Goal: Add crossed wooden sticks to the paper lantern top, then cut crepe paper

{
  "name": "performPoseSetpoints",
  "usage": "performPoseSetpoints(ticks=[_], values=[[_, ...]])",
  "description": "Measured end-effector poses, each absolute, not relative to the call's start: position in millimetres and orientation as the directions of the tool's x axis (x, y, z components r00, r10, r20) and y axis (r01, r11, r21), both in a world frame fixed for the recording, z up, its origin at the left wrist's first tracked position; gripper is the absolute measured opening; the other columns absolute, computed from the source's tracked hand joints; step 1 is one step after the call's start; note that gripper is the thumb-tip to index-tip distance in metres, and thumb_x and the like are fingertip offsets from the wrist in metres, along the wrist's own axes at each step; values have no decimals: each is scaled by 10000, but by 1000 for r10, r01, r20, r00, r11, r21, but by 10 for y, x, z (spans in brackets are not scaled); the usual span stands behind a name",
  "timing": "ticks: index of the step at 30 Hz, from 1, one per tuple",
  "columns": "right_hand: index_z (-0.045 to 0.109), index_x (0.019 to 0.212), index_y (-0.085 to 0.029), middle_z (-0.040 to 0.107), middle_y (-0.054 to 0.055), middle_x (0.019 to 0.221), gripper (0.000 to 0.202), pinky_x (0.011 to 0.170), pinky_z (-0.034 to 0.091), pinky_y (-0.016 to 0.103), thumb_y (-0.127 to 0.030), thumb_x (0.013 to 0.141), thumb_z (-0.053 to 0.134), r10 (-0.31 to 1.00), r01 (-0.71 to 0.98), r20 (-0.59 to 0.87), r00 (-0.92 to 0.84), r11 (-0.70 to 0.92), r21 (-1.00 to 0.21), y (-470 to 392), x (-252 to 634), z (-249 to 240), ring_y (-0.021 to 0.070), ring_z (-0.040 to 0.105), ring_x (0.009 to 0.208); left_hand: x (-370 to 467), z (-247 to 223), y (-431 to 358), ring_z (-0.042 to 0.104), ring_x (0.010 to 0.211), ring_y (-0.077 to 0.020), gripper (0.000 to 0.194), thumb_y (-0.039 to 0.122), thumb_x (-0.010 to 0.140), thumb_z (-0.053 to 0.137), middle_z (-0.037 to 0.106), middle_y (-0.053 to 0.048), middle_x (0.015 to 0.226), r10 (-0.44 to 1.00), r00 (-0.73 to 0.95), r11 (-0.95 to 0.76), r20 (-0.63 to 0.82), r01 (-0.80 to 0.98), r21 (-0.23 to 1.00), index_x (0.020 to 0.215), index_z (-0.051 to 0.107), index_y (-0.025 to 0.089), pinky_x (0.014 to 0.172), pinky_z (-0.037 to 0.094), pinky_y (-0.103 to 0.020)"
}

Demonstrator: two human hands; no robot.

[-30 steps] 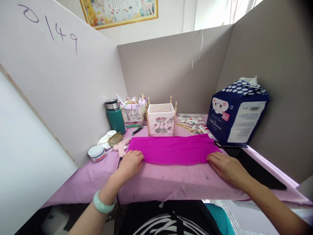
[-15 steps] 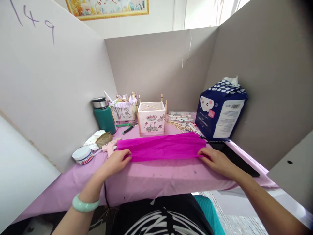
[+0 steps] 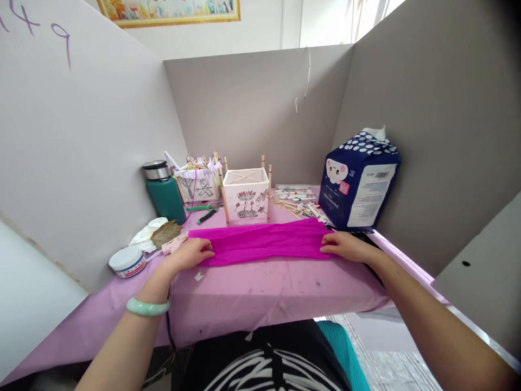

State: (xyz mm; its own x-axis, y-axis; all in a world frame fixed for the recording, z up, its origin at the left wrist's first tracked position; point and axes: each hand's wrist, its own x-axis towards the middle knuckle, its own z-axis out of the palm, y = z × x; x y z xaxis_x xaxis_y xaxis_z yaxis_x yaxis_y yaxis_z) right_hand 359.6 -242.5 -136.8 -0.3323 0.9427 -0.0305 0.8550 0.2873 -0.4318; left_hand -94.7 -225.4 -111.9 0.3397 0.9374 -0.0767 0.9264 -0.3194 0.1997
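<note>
A long folded strip of magenta crepe paper [image 3: 260,243] lies across the pink-covered table in front of me. My left hand [image 3: 196,253] pinches its left end, fingers closed on the sheet. At the opposite end my right hand [image 3: 342,246] grips the paper between thumb and fingers. Behind the strip stands a white box lantern [image 3: 246,198] with stick corner posts and a lotus drawing. The pink glue gun [image 3: 173,244] is partly hidden behind my left hand.
Left are a green bottle [image 3: 166,198], a round white tub [image 3: 127,262], a dry leaf [image 3: 166,234] and green-handled pliers [image 3: 207,215]. A second decorated box [image 3: 199,187] stands behind. Thin sticks [image 3: 291,207] and a blue tissue pack [image 3: 358,182] are right. Grey partitions [image 3: 260,108] enclose the table.
Both hands have shifted slightly up along the paper, and its front edge sits a little farther from me. A small white scrap now shows near my left hand. The view has turned slightly right.
</note>
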Motion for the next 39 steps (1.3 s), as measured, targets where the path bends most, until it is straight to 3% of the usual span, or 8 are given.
performPoseSetpoints(ticks=[7, 10, 13, 19, 27, 31, 35, 39], values=[[570, 726, -213, 639, 0, 731, 259, 610, 360, 284, -466, 777, 557, 963, 890, 13, -270, 255, -378, -2471, 3586, -1434, 188, 564, 679, -709, -1051, -2573, 596, 937, -294, 178, 242, 808, 562, 664, -132, 950, 942, 277, -256, 189, 958, -128, 926, 641, 135, 819, 432, -401], [578, 716, -212, 642, -2, 737, 254, 626, 374, 279, -458, 774, 551, 957, 866, 33, -288, 275, -417, -2490, 3592, -1442, 184, 567, 690, -308, -1131, -2798, 564, 1033, -283, 245, 193, 883, 445, 641, -149, 1067, 847, 358, -357, 392, 931, -79, 1019, 637, 123, 906, 420, -435], [597, 716, -208, 645, -4, 741, 253, 632, 379, 276, -451, 769, 555, 952, 846, 28, -304, 283, -453, -2490, 3585, -1425, 179, 562, 697, 157, -1290, -2943, 466, 1238, -243, 387, 274, 916, 445, 517, -95, 1365, 725, 608, -654, 323, 755, 47, 1283, 523, 180, 1049, 353, -407], [595, 710, -201, 629, -6, 714, 246, 640, 382, 277, -441, 757, 568, 949, 822, 29, -312, 286, -493, -2474, 3588, -1418, 178, 551, 701, 553, -1550, -3040, 259, 1403, -277, 589, 511, 939, 363, 299, -72, 1528, 709, 688, -705, 155, 701, 107, 1446, 328, 213, 1134, 207, -513], [633, 750, -200, 682, 15, 801, 187, 683, 418, 278, -381, 768, 593, 977, 855, 79, -200, 213, -473, -2456, 3681, -1492, 190, 599, 749, 580, -1560, -3072, 352, 1348, -304, 568, 516, 944, 342, 393, -91, 1480, 724, 670, -684, 163, 727, 55, 1422, 383, 212, 1111, 214, -561], [664, 870, -200, 696, 39, 907, 136, 743, 437, 291, -291, 813, 581, 982, 936, 164, -96, 145, -319, -2585, 3670, -1441, 197, 618, 817, 645, -1541, -3034, 410, 1288, -323, 539, 493, 932, 397, 423, -83, 1461, 724, 661, -681, 199, 731, 48, 1396, 431, 221, 1069, 288, -541], [625, 1081, -122, 632, 175, 1127, 269, 895, 400, 448, -236, 892, 471, 887, 984, 457, 64, 19, -175, -2866, 3356, -1435, 309, 545, 1058, 654, -1589, -3019, 404, 1281, -333, 511, 476, 931, 414, 450, -60, 1445, 730, 654, -674, 198, 736, 54, 1375, 463, 227, 1057, 301, -541], [606, 1193, -139, 589, 131, 1278, 381, 1041, 352, 429, -363, 925, 455, 793, 910, 549, -265, 394, -128, -3114, 2722, -1572, 268, 488, 1202, 645, -1649, -3018, 408, 1277, -332, 537, 471, 936, 404, 453, -72, 1441, 721, 654, -679, 227, 733, 44, 1398, 428, 200, 1061, 300, -526]])
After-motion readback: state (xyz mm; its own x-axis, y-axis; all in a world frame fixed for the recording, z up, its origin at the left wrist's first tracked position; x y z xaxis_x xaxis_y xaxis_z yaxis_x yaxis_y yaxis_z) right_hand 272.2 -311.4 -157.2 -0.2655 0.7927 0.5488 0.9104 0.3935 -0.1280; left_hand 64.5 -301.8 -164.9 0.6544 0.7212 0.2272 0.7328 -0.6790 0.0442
